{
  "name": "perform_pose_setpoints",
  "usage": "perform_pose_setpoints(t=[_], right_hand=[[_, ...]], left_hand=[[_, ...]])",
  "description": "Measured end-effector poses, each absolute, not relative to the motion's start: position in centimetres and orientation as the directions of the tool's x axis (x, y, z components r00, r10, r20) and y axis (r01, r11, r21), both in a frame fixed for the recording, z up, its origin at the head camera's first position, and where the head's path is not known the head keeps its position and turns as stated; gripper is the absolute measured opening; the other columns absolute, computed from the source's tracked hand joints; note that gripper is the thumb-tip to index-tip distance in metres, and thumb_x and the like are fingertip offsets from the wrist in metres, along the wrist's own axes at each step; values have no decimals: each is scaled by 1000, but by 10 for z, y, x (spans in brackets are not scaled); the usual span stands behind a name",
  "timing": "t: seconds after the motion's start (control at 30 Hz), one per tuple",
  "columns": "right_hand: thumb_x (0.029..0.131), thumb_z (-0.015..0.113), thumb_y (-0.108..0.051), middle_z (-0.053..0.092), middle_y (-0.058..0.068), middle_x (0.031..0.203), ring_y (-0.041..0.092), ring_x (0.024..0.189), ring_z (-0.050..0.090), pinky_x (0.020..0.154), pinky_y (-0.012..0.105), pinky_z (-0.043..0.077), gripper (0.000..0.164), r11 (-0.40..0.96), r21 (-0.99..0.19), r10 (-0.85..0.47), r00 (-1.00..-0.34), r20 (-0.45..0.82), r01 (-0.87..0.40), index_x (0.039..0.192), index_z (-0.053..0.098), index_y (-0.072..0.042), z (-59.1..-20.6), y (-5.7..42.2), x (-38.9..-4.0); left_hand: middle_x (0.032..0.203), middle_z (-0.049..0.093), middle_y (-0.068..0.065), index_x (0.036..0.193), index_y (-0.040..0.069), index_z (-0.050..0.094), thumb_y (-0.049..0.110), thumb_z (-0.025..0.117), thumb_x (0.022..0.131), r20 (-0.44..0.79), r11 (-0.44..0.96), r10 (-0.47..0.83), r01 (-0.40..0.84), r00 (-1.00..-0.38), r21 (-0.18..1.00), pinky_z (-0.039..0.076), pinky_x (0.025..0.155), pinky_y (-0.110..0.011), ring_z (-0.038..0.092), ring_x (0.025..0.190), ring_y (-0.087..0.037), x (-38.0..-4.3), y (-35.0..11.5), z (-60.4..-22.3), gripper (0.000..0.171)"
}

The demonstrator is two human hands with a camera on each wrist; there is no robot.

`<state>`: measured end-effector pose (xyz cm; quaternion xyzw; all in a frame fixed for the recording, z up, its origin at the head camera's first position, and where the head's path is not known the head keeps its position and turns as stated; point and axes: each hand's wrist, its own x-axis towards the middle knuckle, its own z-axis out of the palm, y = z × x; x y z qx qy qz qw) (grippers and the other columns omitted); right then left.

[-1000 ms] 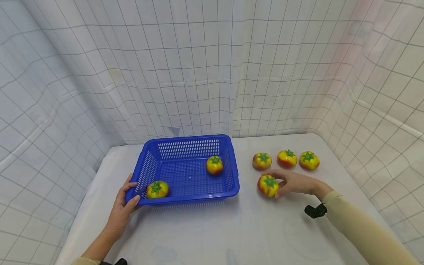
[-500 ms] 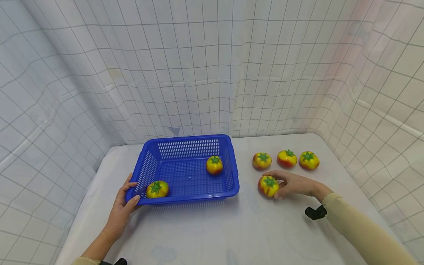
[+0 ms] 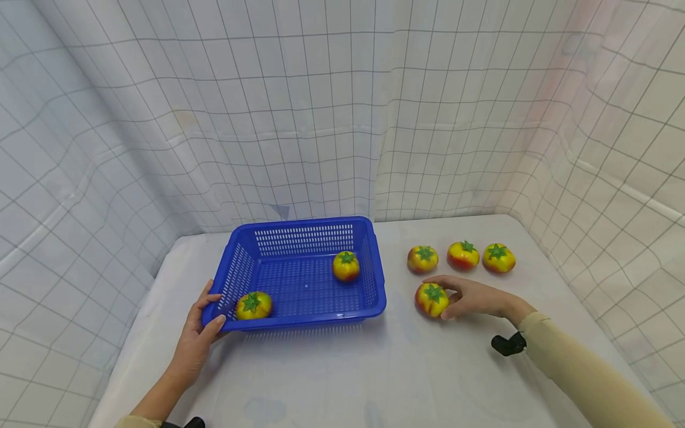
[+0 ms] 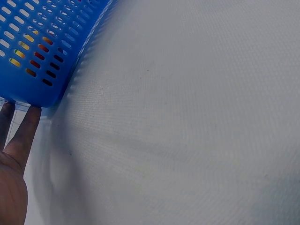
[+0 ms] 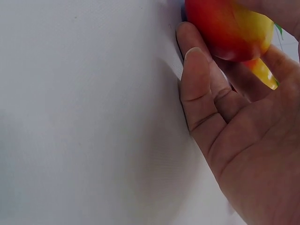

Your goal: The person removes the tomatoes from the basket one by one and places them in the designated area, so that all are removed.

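Observation:
My left hand grips the near left corner of a blue plastic basket, thumb on the rim. In the left wrist view, two fingers touch the basket's slotted wall. Inside the basket lie two red-and-yellow tomatoes with green leafy tops, one at the near left and one at the right. To the right of the basket, my right hand holds another tomato at table level, thumb and fingers around its sides. The right wrist view shows that tomato from below, partly cut off.
Behind the right hand, three more tomatoes stand in a row: one on the left, a tilted one in the middle and one on the right. White cloth covers the table. Gridded white curtains enclose the back and both sides.

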<state>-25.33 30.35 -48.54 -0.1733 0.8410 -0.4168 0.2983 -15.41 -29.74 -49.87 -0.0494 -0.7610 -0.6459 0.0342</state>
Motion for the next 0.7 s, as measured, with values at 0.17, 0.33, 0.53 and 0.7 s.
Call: perform_pose_setpoints(t=[0.17,0.33,0.53,0.7], right_hand=[[87,81,-30,36,8,160,30,132,45,111,58,37,73,584,-810,-548,-757,-357,-40,152,46,-32,-486,303,-253],[88,80,-29,37,7,159,28,127,47,107,50,41,72,577,-815,-560,-749,-354,-45,152,46,-31,-485,302,-253],[89,80,-28,37,7,159,28,125,48,105,46,41,73,575,-817,-566,-744,-355,-47,153,45,-32,-485,302,-252],[89,80,-28,35,9,160,29,125,48,105,47,41,76,578,-815,-560,-745,-362,-39,155,43,-32,-484,302,-251]], left_hand=[[172,-1,9,151,13,31,15,47,109,111,162,28,114,-993,980,50,90,-14,11,149,-50,-154,-297,-499,45],[172,-2,9,151,13,31,15,47,109,107,155,27,110,-994,982,50,91,-14,10,150,-50,-154,-297,-498,45],[172,-3,9,152,12,30,15,47,109,109,176,29,113,-994,978,49,90,-13,10,149,-51,-154,-297,-498,46],[172,-3,10,152,13,30,15,48,109,109,192,27,112,-994,975,49,90,-12,10,149,-52,-154,-297,-497,46]])
